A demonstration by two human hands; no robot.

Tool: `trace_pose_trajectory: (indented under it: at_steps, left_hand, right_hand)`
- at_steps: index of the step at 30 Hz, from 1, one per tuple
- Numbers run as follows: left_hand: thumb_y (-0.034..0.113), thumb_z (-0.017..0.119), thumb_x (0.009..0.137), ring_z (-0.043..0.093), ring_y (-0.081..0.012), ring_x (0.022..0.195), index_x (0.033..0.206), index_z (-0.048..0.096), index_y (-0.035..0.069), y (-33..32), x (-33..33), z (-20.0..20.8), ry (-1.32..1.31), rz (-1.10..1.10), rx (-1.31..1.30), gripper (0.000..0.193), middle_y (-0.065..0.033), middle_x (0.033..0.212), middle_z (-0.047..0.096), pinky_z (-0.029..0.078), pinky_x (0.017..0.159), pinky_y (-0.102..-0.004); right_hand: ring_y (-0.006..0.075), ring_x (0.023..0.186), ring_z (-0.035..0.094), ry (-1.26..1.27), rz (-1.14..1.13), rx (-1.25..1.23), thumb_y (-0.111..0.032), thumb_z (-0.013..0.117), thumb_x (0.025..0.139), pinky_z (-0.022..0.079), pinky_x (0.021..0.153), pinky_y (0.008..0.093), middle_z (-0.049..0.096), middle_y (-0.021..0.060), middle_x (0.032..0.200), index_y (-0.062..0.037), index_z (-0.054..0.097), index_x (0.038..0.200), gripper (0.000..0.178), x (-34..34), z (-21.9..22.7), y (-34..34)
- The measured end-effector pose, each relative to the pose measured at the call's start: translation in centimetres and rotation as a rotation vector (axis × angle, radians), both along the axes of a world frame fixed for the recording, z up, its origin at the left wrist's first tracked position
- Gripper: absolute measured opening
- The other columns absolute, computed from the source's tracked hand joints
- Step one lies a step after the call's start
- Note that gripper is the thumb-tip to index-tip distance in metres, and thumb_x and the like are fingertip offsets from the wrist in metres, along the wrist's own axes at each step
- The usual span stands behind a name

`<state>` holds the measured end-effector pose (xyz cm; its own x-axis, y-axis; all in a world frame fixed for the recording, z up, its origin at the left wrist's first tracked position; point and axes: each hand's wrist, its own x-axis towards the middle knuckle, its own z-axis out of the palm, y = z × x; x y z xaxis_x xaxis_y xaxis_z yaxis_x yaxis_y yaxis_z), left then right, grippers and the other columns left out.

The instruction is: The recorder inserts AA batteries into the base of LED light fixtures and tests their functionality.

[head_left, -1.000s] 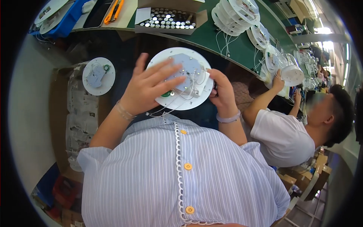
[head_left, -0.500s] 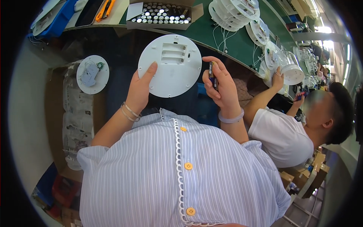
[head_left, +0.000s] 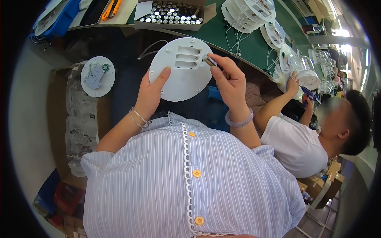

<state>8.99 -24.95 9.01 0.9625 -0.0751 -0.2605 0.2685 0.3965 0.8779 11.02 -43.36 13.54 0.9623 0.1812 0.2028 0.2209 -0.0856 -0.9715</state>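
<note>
A round white plastic base (head_left: 180,85) is gripped at its left edge by my left hand (head_left: 152,89), thumb on the face turned up to me. Its battery compartment (head_left: 187,57) has several slots, and no battery shows in them. A thin cable (head_left: 152,48) sticks out behind its upper left edge. My right hand (head_left: 230,81) is closed on batteries; one battery (head_left: 209,60) is pinched between thumb and finger, its silver end beside the compartment's right side. Any other battery in the palm is mostly hidden by the fingers.
Beyond the base, an open box of batteries (head_left: 170,26) stands on the green bench (head_left: 214,37). Stacked white discs (head_left: 248,16) with wires lie at right. Another disc (head_left: 97,77) rests on a carton at left. A co-worker (head_left: 293,139) sits close on my right.
My right hand has moved up and left to the compartment, bringing a battery forward at its fingertips. The base has tilted and shifted slightly right, and its cable has come into view.
</note>
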Motion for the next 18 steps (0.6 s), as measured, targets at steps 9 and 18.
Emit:
trace_pose_trajectory:
  at_steps: [9,18]
  left_hand:
    - [0.032,0.052,0.08,0.052,-0.0156,0.087,0.109,0.045,0.002,-0.4,-0.3,0.2,-0.052,-0.022,0.127,0.043,-0.0101,0.096,0.054,0.042,0.073,-0.0249]
    - [0.033,0.05,0.081,0.053,-0.0154,0.087,0.11,0.044,0.002,-0.5,-0.4,0.0,0.006,-0.092,0.109,0.043,-0.01,0.098,0.054,0.043,0.074,-0.0242]
  right_hand:
    - [0.0033,0.049,0.039,-0.348,-0.167,-0.537,-0.007,0.066,0.065,0.03,0.042,0.0151,0.052,0.0,0.064,-0.0014,0.056,0.074,0.014,2.2,0.9,2.4]
    - [0.0198,0.057,0.055,-0.333,-0.13,-0.809,-0.008,0.06,0.069,0.045,0.051,0.0262,0.054,0.0082,0.073,-0.0031,0.058,0.083,0.015,2.0,1.1,3.9]
